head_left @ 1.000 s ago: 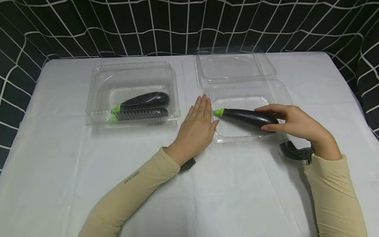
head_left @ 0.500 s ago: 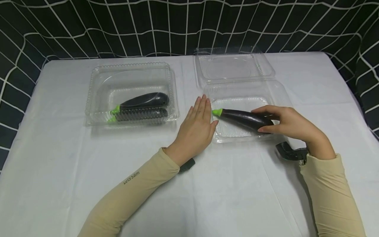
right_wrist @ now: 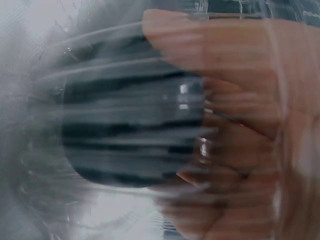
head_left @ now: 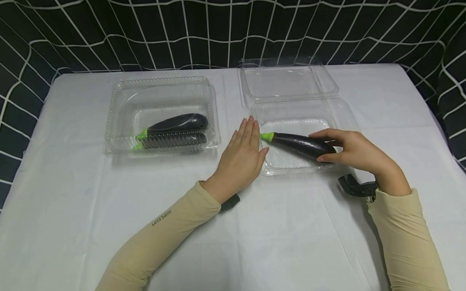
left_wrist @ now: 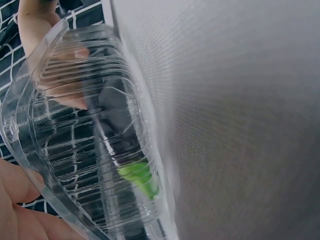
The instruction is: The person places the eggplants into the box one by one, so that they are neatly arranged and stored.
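Note:
My right hand (head_left: 354, 151) grips the thick end of a dark eggplant (head_left: 302, 144) with a green tip, thumb on the near side and fingers over the far side. The eggplant lies slanted in the base of an opened clear plastic clamshell box (head_left: 284, 171), its green end at the left wall. Against that left wall rests my left hand (head_left: 242, 159), fingers straight and together. In the left wrist view the eggplant's green tip (left_wrist: 141, 177) shows through the ribbed wall. Seen through clear plastic, its rounded end (right_wrist: 130, 125) sits beside my right fingers in the right wrist view.
To the left stands a lidded clear box (head_left: 162, 93) with two dark, green-tipped eggplants (head_left: 176, 123) inside. The opened box's lid (head_left: 287, 83) lies folded back toward the rear edge. A white cloth (head_left: 273, 234) covers the table, and white netting (head_left: 229, 40) hangs behind.
Over the last second my right hand and the eggplant have shifted slightly to the left, mostly in the first half. The left hand stays in place.

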